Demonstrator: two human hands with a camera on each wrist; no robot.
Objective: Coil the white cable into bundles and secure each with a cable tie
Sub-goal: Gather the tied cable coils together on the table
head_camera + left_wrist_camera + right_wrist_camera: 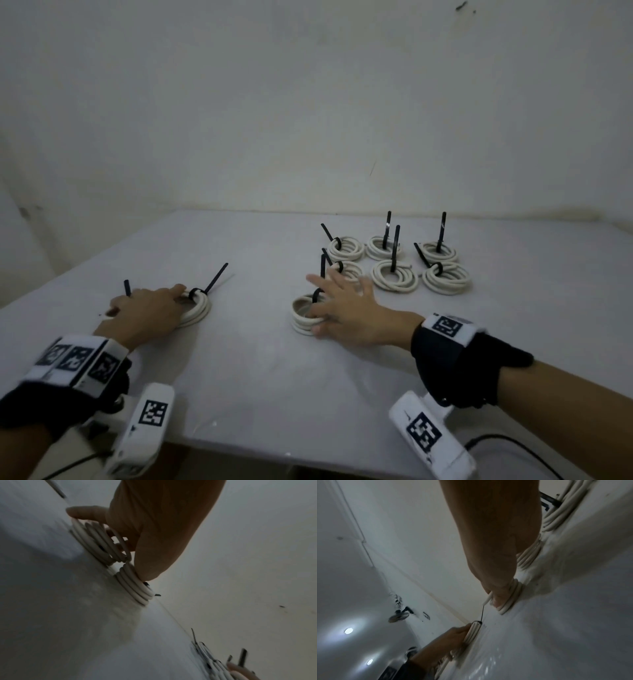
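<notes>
A white cable bundle (200,310) with a black cable tie (215,278) lies at the table's left. My left hand (154,305) lies over it, fingers curled into its loops. In the left wrist view the fingers (118,540) hook into one coil (92,540) and the thumb presses a second coil (135,588). A second tie tail (127,287) sticks up behind that hand. My right hand (342,305) rests with spread fingers on another tied bundle (303,320) mid-table; its thumb (498,596) touches the coil's side.
Several tied white bundles (395,275) with upright black tie tails stand in rows at the back right of the grey table (257,370). A wall rises just behind the table. The table's front edge runs near my wrists.
</notes>
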